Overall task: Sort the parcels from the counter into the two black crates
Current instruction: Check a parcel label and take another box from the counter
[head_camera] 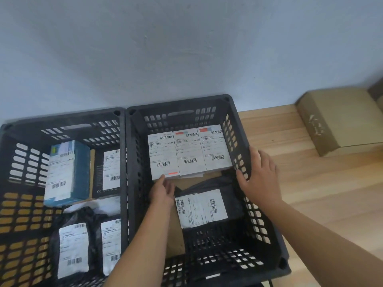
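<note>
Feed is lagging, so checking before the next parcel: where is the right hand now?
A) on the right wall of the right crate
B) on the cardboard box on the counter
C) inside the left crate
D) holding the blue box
A: the right hand rests on the right wall of the right crate, with the thumb inside the crate and the fingers outside.

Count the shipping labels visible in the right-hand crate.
4. Three side by side at the far end: left label, middle label, right label. The fourth label is on the black bag nearer. Others may be hidden.
</note>
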